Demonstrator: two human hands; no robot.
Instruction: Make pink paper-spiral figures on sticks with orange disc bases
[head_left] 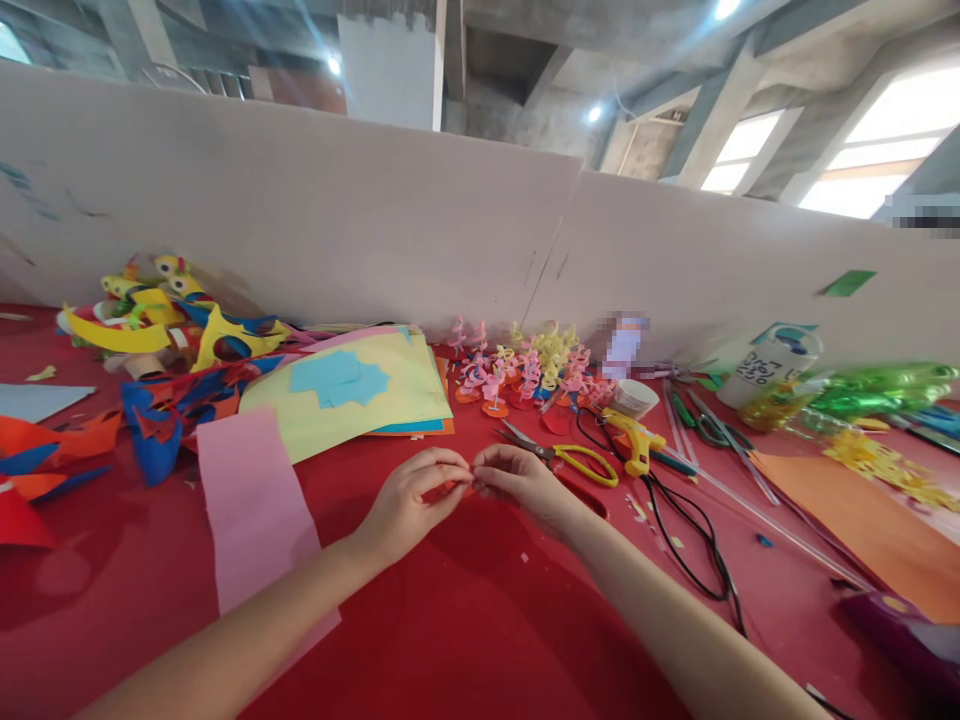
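My left hand (421,500) and my right hand (517,482) meet fingertip to fingertip above the red table (450,640). Both pinch at one spot; whatever lies between the fingertips is too small and covered to make out. Just beyond my right hand lie scissors with yellow handles (585,463). A pink paper sheet (259,510) lies to the left of my left hand. Past the hands stands a cluster of pink and yellow curled paper pieces (517,370), some on round orange-red bases.
Stacked coloured paper (352,400) lies left of centre. A yellow glue gun (634,440) with a looping black cord (712,560) is on the right, near orange paper (862,520). Blue and orange paper cut-outs (172,420) fill the left. A white partition (337,210) rises behind.
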